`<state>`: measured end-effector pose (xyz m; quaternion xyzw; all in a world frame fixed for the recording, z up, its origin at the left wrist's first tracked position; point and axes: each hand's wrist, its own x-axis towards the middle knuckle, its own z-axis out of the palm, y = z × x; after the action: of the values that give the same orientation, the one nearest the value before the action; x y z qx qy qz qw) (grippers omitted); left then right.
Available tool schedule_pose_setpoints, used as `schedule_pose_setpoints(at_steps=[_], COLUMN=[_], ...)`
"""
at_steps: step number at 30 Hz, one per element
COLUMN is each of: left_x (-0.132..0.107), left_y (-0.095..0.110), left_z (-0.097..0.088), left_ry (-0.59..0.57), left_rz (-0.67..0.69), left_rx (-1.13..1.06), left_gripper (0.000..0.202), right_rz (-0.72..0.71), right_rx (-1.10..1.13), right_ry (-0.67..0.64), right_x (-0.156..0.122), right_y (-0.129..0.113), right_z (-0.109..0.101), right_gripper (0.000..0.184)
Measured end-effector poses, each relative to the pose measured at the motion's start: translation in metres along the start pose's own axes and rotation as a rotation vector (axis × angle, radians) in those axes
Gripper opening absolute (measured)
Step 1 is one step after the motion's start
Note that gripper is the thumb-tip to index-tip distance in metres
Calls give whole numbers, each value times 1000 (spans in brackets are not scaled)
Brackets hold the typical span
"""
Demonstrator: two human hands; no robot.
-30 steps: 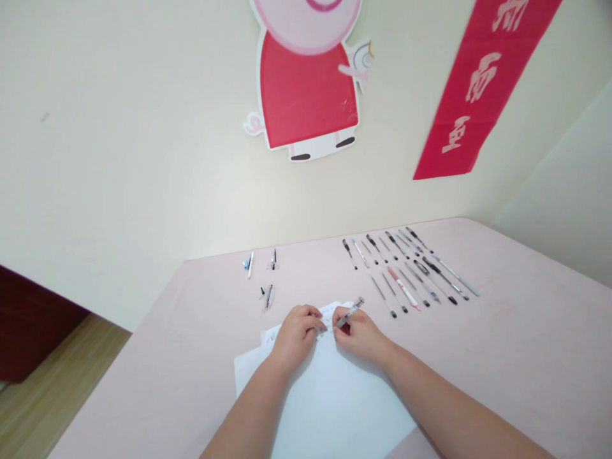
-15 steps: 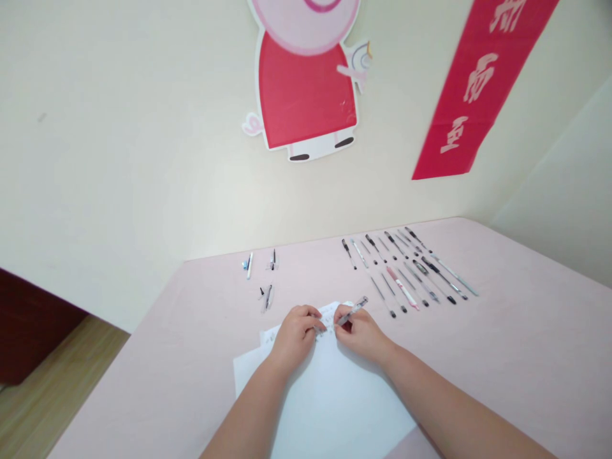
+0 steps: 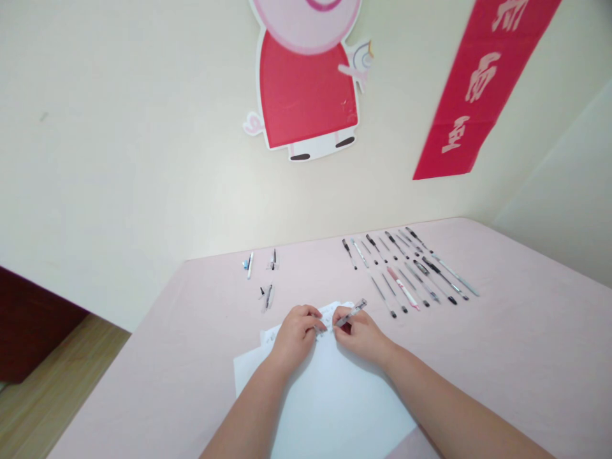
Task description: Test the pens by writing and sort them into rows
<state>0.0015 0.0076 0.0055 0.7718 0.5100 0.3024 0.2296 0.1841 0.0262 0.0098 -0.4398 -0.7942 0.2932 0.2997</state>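
My right hand is closed around a pen, its tip down on the white paper near the sheet's far edge, where small scribbles show. My left hand rests on the same sheet just left of the pen tip, fingers curled and pressing the paper down. Both forearms reach in from the bottom of the view over the pink table.
A row of several pens lies at the far right of the table. A few more pens lie at the far left. Behind the table stands a cream wall with a cartoon pig sticker and a red banner.
The pen in my right hand has shifted slightly, its upper end dipping a little. Both hands stay in the same place on the paper.
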Motion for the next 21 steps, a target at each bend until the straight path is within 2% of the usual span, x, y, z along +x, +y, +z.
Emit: schedule_pose_setpoints(at_steps=[13, 21], left_x=[-1, 0], left_y=[2, 3], left_z=[-1, -2], left_ry=[-11, -12], left_rz=[-8, -9], left_rx=[-5, -1], left_gripper=[42, 42], right_rz=[7, 23], right_rx=[43, 74], right_ry=[-12, 30], right_x=[0, 1], right_y=[6, 4], right_z=[4, 1], right_gripper=[12, 10])
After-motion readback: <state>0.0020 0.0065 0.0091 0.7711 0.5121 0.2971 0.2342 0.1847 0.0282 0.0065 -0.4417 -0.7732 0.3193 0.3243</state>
